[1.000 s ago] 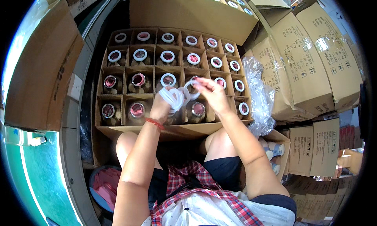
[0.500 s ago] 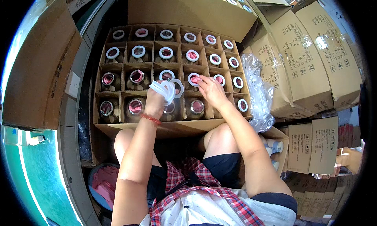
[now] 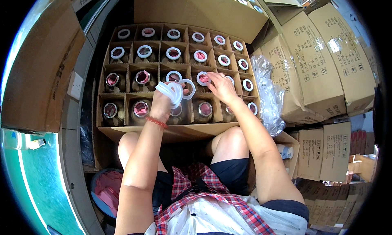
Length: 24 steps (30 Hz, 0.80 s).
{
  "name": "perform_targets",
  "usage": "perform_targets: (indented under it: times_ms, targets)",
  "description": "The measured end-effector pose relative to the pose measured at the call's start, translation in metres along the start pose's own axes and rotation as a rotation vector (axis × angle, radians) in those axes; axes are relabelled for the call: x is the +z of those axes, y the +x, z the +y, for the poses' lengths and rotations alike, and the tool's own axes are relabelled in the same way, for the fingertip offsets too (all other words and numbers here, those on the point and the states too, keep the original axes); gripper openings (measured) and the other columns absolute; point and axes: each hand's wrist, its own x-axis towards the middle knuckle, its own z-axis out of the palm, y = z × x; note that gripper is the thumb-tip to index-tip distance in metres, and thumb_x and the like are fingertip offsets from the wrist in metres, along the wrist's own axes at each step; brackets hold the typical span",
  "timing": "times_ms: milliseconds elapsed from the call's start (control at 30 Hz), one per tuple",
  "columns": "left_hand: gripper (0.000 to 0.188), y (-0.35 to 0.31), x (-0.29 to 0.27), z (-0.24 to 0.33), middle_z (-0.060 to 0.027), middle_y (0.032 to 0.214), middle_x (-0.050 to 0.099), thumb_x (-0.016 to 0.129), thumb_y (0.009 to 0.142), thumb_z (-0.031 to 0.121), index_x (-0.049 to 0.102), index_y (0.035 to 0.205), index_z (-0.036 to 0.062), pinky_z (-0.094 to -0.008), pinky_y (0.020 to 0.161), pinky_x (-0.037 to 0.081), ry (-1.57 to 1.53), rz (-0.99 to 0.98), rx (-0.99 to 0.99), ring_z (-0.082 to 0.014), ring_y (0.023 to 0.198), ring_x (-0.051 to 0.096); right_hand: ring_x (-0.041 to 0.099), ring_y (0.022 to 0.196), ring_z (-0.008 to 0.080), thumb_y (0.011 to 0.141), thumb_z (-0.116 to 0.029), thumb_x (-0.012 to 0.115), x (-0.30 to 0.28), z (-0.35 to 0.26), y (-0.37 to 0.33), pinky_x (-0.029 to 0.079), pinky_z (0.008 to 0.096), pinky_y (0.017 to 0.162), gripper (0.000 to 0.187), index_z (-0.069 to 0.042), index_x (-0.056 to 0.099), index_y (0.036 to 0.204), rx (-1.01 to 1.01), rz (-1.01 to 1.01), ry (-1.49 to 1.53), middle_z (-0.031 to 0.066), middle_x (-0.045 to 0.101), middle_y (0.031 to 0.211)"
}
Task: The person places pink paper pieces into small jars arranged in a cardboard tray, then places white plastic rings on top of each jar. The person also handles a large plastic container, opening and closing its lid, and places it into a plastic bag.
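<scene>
The right hand (image 3: 222, 88), fingers nearly together, rests its tips at a translucent white plastic ring (image 3: 198, 80) on a clear glass jar (image 3: 201, 88), one row in from the near edge of a brown divided cardboard carton (image 3: 183, 130); whether they pinch it cannot be told. The left hand (image 3: 161, 103) curls around loose matching rings (image 3: 175, 96), best held clear while even pressure seats the ring squarely.

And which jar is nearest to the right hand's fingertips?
The jar in the third row from the far side, fourth from the left: the right hand has its fingertips at this jar's white ring; other jars' mouths are farther.
</scene>
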Motion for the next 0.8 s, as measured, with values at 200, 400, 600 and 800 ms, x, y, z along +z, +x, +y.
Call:
perform_targets:
  times_ms: [200,400,600,800]
  targets:
    - [0.021,-0.003,0.002,0.003,-0.0132,0.101,0.065,0.050,0.093,0.019,0.055,0.104,0.0020,-0.0219,0.047,0.049,0.009,-0.002,-0.017,-0.0229,0.089,0.067,0.053,0.104,0.0271,0.081,-0.019,0.061,-0.006,-0.009,0.011,0.043,0.0406,0.085,0.026,-0.008,0.063,0.104,0.010,0.018,-0.049,0.0074,0.061,0.110]
    - [0.021,-0.005,0.004,0.007,-0.0136,0.102,0.065,0.050,0.093,0.019,0.055,0.105,0.0015,-0.0217,0.047,0.049,0.036,-0.034,-0.016,-0.0219,0.088,0.067,0.053,0.100,0.0255,0.072,-0.005,0.060,0.004,-0.014,0.003,0.042,0.0381,0.082,0.027,-0.010,0.067,0.098,-0.100,-0.039,-0.143,0.0041,0.061,0.103]
    - [0.022,-0.005,0.004,0.006,-0.0139,0.102,0.065,0.049,0.094,0.019,0.054,0.105,0.0019,-0.0208,0.047,0.049,0.012,-0.052,-0.001,-0.0218,0.087,0.068,0.051,0.105,0.0273,0.069,0.000,0.055,0.011,-0.007,0.013,0.035,0.0481,0.094,0.031,-0.009,0.067,0.096,-0.011,-0.160,-0.036,0.0066,0.063,0.097]
    - [0.021,-0.008,0.001,0.010,-0.0143,0.102,0.064,0.048,0.094,0.020,0.053,0.104,0.0025,-0.0210,0.048,0.049,0.006,-0.038,0.001,-0.0221,0.088,0.067,0.048,0.117,0.0304,0.070,0.005,0.049,0.002,-0.017,0.000,0.022,0.0573,0.104,0.039,-0.006,0.062,0.105,-0.098,-0.133,-0.179,0.0086,0.064,0.103]
